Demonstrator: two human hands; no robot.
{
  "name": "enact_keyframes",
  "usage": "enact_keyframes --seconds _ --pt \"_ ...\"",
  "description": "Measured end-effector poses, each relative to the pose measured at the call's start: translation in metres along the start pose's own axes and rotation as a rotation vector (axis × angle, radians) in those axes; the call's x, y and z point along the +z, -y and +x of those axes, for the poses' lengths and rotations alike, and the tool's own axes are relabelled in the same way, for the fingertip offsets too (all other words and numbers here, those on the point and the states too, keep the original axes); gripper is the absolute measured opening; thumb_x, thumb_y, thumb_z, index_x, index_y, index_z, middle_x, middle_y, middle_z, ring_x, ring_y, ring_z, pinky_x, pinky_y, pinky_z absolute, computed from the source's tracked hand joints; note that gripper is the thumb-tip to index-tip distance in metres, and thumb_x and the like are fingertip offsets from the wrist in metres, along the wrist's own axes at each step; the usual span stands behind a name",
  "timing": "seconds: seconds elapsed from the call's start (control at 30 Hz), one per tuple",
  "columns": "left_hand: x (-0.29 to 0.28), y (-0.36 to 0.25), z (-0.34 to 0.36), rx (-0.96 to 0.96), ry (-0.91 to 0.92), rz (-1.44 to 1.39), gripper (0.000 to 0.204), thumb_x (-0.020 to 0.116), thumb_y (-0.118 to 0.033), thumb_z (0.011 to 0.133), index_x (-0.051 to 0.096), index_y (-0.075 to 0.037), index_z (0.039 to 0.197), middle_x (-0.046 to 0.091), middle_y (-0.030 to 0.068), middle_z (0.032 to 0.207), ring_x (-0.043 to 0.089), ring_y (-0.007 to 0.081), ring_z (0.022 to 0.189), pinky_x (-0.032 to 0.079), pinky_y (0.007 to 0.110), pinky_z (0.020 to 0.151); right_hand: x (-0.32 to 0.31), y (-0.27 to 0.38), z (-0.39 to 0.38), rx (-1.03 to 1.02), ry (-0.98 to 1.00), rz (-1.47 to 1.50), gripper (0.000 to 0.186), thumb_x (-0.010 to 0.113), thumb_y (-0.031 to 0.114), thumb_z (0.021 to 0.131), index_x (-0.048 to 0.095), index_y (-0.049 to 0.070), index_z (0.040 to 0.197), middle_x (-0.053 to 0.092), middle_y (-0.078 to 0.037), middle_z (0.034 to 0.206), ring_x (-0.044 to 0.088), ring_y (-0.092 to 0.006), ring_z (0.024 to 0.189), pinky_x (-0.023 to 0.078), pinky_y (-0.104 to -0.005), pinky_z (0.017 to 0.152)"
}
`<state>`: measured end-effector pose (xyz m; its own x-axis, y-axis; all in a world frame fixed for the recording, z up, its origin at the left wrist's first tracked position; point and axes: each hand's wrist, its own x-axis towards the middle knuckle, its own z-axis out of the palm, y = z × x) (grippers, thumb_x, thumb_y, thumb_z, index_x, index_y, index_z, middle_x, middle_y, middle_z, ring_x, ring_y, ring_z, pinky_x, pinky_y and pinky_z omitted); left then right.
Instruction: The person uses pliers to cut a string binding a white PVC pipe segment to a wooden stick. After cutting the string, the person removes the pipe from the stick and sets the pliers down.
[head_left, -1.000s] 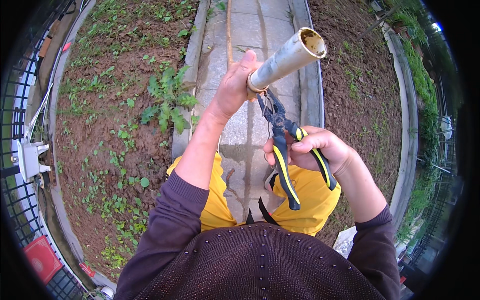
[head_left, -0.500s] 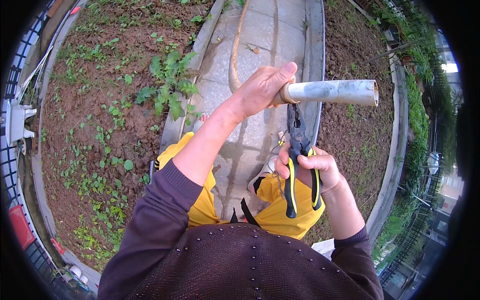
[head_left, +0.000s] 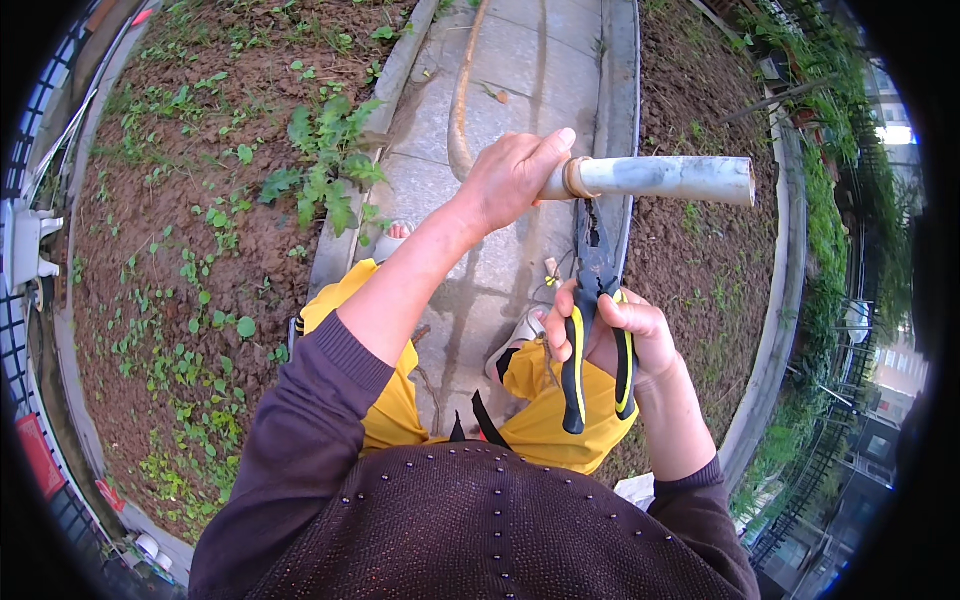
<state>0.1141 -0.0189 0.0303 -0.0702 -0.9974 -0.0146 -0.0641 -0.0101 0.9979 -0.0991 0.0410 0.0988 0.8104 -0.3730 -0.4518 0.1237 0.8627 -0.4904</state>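
My left hand (head_left: 510,180) is closed round the end of a tan hose (head_left: 459,120), where a whitish, stained pipe (head_left: 670,178) fits onto it. The pipe points right, its open end facing away from my hand. A thin wire tie (head_left: 576,178) circles the joint just beside my left thumb. In my right hand (head_left: 625,330) is a pair of pliers (head_left: 597,262) with black and yellow handles. Their dark jaws reach up to the underside of the wire tie; whether they grip its end is too small to tell.
A paved path (head_left: 520,80) with raised concrete edging (head_left: 619,100) runs ahead between two soil beds. Leafy weeds (head_left: 335,165) grow at the left edging, and bare soil (head_left: 700,250) lies right. My yellow-trousered legs are below the pliers. A dark fence with greenery stands far right.
My left hand, the pipe and the pliers have shifted slightly left in view, as has the whole scene. The pliers stay at the wire tie, and both hands keep their hold.
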Motion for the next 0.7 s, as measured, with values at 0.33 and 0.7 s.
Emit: enact_keyframes --seconds 0.33,0.7 --pt "0.003 0.000 -0.005 0.237 -0.034 0.137 0.059 0.033 -0.042 0.100 0.059 0.000 0.068 0.050 0.0157 0.058 0.053 0.0288 0.059 0.041 0.039 0.059 -0.001 -0.009 -0.003 0.015 -0.075 -0.053 0.037 0.072 0.025 0.084 0.054 0.001 0.105 0.063 -0.017 0.094 0.067 -0.0394 0.094 0.052 -0.0480 0.086" --pt "0.012 -0.001 -0.002 0.224 0.058 0.079 0.057 0.035 -0.043 0.099 0.059 0.000 0.068 0.052 0.0228 0.061 0.056 0.0395 0.061 0.042 0.044 0.060 0.003 -0.019 -0.009 0.017 0.031 0.150 0.030 0.064 0.027 0.090 0.053 0.002 0.101 0.053 -0.007 0.083 0.052 -0.0199 0.074 0.044 -0.0357 0.071"
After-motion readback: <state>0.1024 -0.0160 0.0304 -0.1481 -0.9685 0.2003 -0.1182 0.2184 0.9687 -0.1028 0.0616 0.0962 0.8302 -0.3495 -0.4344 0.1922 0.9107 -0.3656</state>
